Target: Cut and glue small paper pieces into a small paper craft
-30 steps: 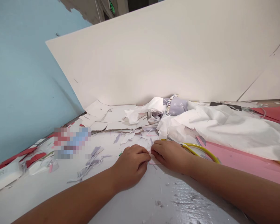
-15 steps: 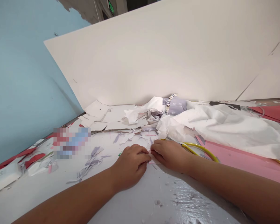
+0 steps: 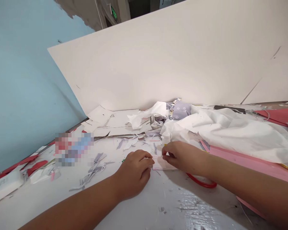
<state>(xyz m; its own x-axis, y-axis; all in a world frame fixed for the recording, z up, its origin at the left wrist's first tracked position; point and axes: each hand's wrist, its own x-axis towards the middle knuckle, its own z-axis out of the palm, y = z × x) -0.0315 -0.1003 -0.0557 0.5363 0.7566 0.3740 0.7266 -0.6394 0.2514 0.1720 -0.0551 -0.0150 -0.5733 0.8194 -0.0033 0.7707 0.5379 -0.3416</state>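
Note:
A small pale pink piece of paper point(image 3: 159, 163) lies on the white tabletop between my hands. My left hand point(image 3: 138, 171) rests at its left edge, fingers curled and the tips pressed onto that edge. Over the paper's right part is my right hand point(image 3: 180, 156), bent fingers with a gap between thumb and forefinger and nothing visible in it. Just beyond its fingertips stands a small white bottle point(image 3: 166, 137). A red loop handle point(image 3: 204, 184) shows below my right wrist; the rest of it is hidden.
Grey fabric scraps point(image 3: 93, 171) lie to the left. At the back are white cardboard pieces point(image 3: 120, 119), a lilac cloth point(image 3: 181, 110) and crumpled white cloth point(image 3: 237, 131). Pink sheets point(image 3: 244, 159) lie to the right. A tall white board point(image 3: 163, 60) stands behind.
My right hand has moved right, away from my left, uncovering more of the pink paper. The yellow loop handle is mostly out of sight, and a red loop now shows below my wrist.

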